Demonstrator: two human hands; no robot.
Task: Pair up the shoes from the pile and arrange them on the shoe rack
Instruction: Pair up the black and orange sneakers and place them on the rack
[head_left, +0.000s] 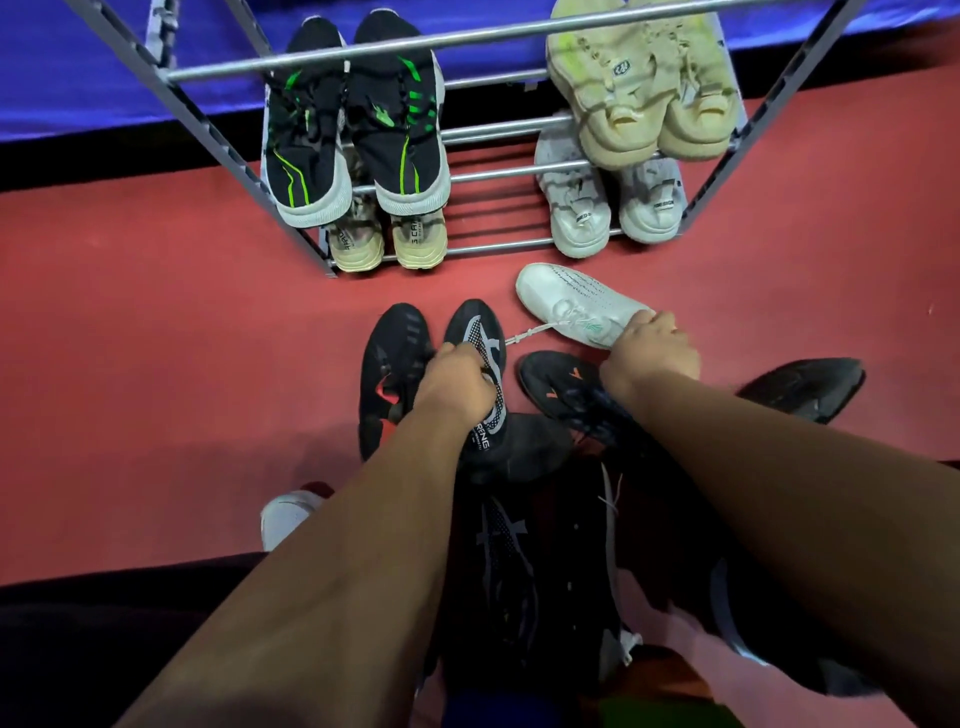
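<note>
Four pairs of shoes stand on the metal shoe rack (498, 174), heels toward the camera.
- Upper left: black pair with green stripes (353, 130), side by side and touching.
- Lower left, partly hidden beneath them: beige pair (387, 241).
- Upper right: pale yellow pair (644, 88).
- Lower right: light grey pair (608, 208).

Loose shoes lie on the red floor (156, 338) in front of the rack.
- Black shoe with grey pattern (480, 338): toe toward the rack, clasped from above by the left hand (457, 387). The fingers are curled closed around the lace and tongue area.
- Black shoe with red accents (392, 364): just left of it, toe toward the rack, touching the left hand's side.
- White shoe (576, 304): lying diagonally, toe pointing toward the rack. The right hand (652, 351) is closed over its heel end, and a loose lace trails from the shoe toward the left hand.
- Black shoe with orange marks (561, 382): under the right wrist.
- Plain black shoe (810, 384): far right, well apart from the rack.
- Pile of dark shoes (519, 561): between the forearms, individual shoes hard to separate.
- White shoe toe (288, 514): showing left of the left forearm.
</note>
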